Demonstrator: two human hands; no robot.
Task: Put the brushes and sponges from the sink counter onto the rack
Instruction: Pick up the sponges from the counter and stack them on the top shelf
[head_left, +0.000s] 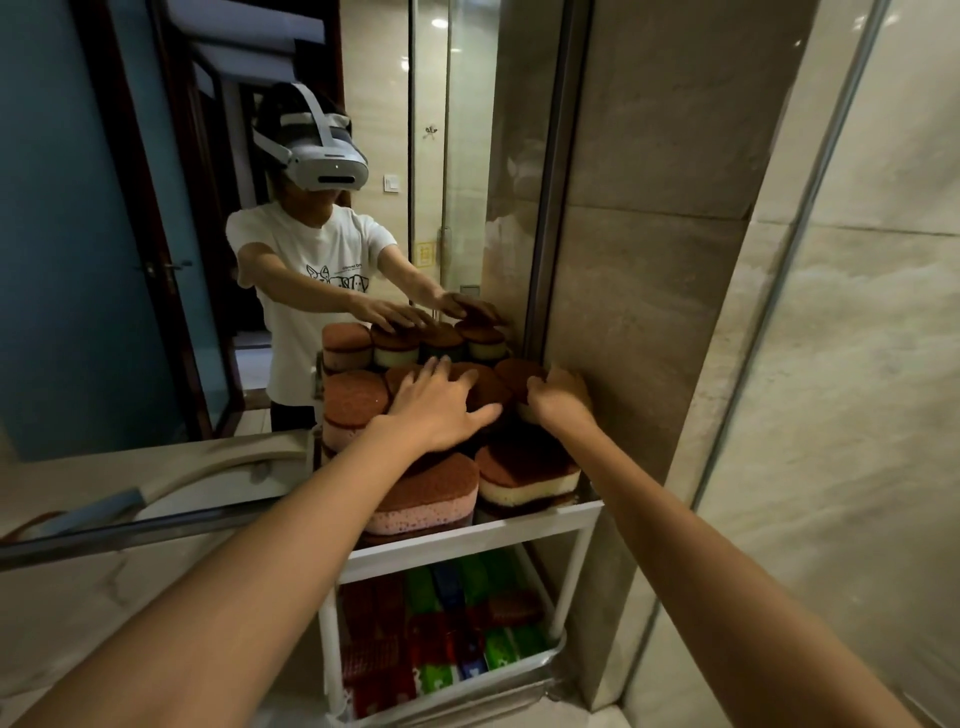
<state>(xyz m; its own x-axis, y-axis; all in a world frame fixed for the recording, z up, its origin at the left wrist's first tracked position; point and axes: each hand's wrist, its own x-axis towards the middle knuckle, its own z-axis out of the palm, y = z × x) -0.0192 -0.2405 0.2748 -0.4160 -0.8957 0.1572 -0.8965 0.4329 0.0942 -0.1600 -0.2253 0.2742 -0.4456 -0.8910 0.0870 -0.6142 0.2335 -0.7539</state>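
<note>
Sponges with brown scrub tops and pink or cream bodies are piled on the top shelf of a white two-tier rack, which is set against the marble wall and just beside the mirror. The left hand is laid flat on top of the pile, with the fingers spread and straight and the thumb stuck out to the right. The right hand is placed at the back right corner, next to the wall, with its fingers curled down round the back-right sponge; the fingertips are hidden. Green, red and blue pads are packed on the lower shelf. A long pale handle is seen lying on the counter left of the rack; what it belongs to cannot be told. The pile and both hands are reflected in the mirror.
</note>
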